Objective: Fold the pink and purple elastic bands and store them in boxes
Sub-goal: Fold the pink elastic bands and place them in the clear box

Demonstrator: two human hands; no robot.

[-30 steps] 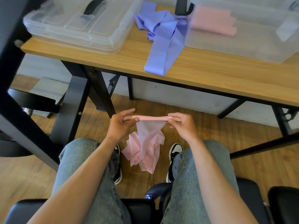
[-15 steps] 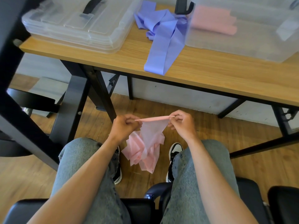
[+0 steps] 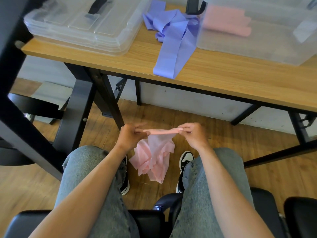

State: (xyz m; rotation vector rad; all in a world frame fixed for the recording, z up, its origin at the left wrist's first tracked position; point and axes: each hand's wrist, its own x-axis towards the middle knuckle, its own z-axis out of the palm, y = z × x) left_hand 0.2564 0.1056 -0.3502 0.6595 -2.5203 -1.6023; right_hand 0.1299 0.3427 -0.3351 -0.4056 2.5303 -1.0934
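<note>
Head view: since the earlier frame, the hands have drawn slightly apart; left hand (image 3: pixel 130 137) and right hand (image 3: pixel 193 134) each pinch an end of the thin, crumpled pink band (image 3: pixel 155 157), stretched above the knees; purple band (image 3: pixel 173 42) drapes to the table's (image 3: pixel 223 76) near edge beside the clear box (image 3: pixel 257 35).

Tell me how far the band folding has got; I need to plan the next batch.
Done: folded pink bands lie in the clear box at right. In hand: the left hand and right hand pinch a pink band stretched between them, the rest hanging crumpled. Left: the purple band sprawls unfolded on the table.
</note>
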